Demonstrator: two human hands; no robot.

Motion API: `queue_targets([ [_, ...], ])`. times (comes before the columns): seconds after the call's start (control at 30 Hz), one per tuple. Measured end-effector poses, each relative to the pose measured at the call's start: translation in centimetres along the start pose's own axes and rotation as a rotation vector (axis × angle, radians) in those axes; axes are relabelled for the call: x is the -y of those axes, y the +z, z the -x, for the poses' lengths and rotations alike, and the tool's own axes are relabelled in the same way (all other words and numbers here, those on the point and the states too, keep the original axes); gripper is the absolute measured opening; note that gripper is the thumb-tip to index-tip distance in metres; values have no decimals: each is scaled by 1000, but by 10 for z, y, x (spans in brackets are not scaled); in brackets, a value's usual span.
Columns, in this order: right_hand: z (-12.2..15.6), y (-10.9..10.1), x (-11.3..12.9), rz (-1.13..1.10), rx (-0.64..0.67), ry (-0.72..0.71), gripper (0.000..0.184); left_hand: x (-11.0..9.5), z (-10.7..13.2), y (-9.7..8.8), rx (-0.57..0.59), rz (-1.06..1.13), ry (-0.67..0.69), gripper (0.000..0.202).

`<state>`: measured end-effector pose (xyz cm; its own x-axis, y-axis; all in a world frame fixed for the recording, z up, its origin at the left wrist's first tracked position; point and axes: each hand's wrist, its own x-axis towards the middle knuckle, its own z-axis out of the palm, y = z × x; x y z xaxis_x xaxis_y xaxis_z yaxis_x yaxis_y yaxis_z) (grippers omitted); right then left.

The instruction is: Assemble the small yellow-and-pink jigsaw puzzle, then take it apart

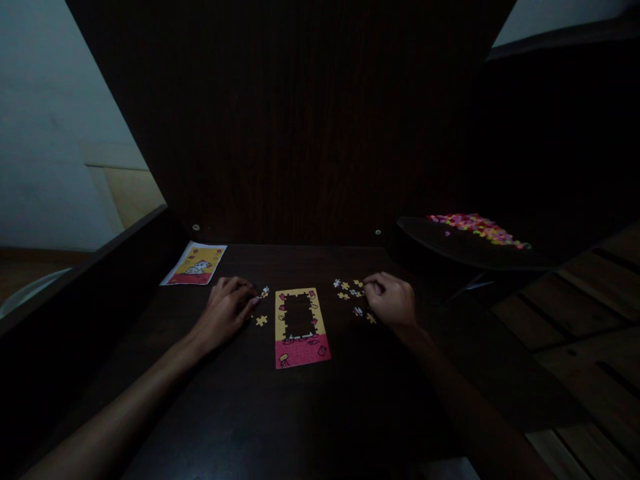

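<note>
A partly assembled jigsaw puzzle [303, 353] lies on the dark table. Its yellow and pink frame surrounds an unfilled rectangular middle. My left hand [231, 305] rests to its left, fingers apart, the tips beside a few loose pieces. One of these is a yellow puzzle piece [261, 321]; another is a white and yellow piece [265, 291]. On the other side, my right hand [391, 298] is closed, with fingers curled at the edge of a cluster of several loose puzzle pieces [344, 295]. Whatever its fingertips hold, if anything, is hidden.
A picture card [195, 263], yellow and pink with a white animal, lies at the table's back left. A tall dark panel [300, 120] rises behind. At right, a dark curved surface [425, 233] bears a heap of small colourful pieces [480, 228].
</note>
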<state>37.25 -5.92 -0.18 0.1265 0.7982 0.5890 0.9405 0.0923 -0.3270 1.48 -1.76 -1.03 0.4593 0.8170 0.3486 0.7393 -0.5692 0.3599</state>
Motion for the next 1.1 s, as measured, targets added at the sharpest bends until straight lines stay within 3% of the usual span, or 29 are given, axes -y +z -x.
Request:
queue_targets([
  [0.33,-12,-10,-24,-3,23,139,20,8,1,-8,-12,4,25,26],
  [0.57,-8,-3,-22,-94,300,-6,15,23,0,-21,-66,-59,-32,27],
  [0.87,-4,5,-20,-126,411,-61,8,8,4,-21,-105,-61,40,29],
  [1.1,-6,6,-18,-215,443,-20,2,4,4,-29,-129,-60,49,30],
])
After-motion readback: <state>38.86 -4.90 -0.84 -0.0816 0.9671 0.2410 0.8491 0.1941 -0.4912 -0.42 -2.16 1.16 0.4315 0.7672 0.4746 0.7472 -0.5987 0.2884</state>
